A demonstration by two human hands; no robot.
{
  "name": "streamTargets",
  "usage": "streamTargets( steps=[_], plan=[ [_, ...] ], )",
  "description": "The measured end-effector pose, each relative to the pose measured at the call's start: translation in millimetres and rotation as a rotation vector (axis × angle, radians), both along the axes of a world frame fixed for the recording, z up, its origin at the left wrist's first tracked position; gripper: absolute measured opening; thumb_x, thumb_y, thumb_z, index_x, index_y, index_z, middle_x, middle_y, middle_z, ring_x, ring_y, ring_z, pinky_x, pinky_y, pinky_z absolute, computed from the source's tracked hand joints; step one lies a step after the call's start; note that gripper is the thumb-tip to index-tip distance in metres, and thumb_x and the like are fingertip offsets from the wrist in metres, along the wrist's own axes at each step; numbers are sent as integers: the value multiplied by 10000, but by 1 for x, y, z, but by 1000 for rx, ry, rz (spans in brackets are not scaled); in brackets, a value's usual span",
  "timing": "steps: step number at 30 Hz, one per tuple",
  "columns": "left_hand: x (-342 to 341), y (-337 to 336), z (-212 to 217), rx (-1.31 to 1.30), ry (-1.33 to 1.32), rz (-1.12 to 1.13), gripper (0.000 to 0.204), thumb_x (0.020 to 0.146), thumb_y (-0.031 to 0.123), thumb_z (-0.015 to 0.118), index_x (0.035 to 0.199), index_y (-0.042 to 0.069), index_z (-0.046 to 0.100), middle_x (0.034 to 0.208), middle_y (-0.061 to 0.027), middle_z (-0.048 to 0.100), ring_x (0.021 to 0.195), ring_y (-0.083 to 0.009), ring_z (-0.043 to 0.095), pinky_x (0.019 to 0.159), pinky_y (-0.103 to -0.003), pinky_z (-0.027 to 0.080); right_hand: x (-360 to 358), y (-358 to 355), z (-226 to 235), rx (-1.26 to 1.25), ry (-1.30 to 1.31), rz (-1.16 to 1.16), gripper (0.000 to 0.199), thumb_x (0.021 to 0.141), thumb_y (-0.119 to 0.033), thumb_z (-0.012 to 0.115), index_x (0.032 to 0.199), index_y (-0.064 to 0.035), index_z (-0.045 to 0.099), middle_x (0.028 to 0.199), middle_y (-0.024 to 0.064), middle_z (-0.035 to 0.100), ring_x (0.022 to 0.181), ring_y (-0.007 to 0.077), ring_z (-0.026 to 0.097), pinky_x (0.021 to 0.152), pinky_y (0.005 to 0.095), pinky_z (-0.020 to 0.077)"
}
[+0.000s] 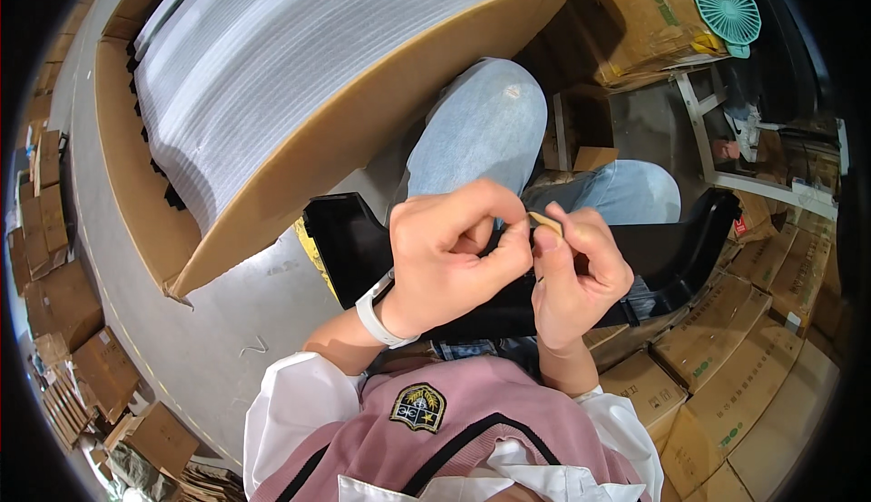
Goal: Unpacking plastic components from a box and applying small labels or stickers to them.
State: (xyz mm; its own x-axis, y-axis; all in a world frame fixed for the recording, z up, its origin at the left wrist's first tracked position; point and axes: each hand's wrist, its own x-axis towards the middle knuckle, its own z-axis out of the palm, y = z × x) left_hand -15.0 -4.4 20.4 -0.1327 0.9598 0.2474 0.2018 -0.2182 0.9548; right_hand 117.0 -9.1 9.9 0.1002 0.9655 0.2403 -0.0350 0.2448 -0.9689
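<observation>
Far left edge: brown cardboard boxes piled along the grey floor. Small bent wire-like piece on that floor, lower left of centre.

Upper left: big open cardboard carton, tilted in frame, packed with white ribbed sheets; dark jagged edges show along their left side.

Centre: black molded part, long, with raised ends, lies across in front of the torso, by the jeans. Yellow edge shows by its left end.

Left hand, pale band on the wrist, is over the black part. Thumb and index pinched together right at the left end of a small tan strip; can't tell if they have hold of it.

Right hand just right of that: strip gripped between thumb and index, just right of frame centre, above the black part.

Below, bottom centre: pink knit vest with crest patch, white sleeves.

Upper right: taped cardboard box, turquoise fan-shaped item at its right corner, pale metal frame below. Lower right: rows of closed cartons.
</observation>
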Motion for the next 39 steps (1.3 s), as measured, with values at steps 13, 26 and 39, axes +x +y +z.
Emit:
streamTargets(
  steps=[13, 26, 39],
  plan=[
    [-2, 0, -7, -203, -355, -213, 116, 769, 39, 672, 828, 41, 573, 508, 72, 336, 482, -4, 281, 439, -195, 225, 6, 0, -1, -122, 67, 33, 148, 786, 49, 684, 933, 59, 676, 716, 44, 595, 561, 48, 472, 485, 177, 346],
    [-2, 3, -5, 33, -119, -151, 60, 812, 30, 665, 840, 21, 612, 612, -14, 524, 484, -78, 445, 436, -224, 328, 17, 5, -1, -535, 590, 292, 228, 898, -104, 602, 1033, 80, 601, 608, -15, 494, 438, 29, 340, 396, 198, 242],
    [0, 4, 1, 131, 174, -309, 95, 754, 21, 691, 806, 35, 612, 639, -63, 546, 492, -213, 526, 448, -294, 411, 41, 8, -4, -625, 702, 417, 133, 847, -41, 616, 933, 41, 556, 669, -16, 495, 467, 14, 341, 413, 178, 246]
  ],
)
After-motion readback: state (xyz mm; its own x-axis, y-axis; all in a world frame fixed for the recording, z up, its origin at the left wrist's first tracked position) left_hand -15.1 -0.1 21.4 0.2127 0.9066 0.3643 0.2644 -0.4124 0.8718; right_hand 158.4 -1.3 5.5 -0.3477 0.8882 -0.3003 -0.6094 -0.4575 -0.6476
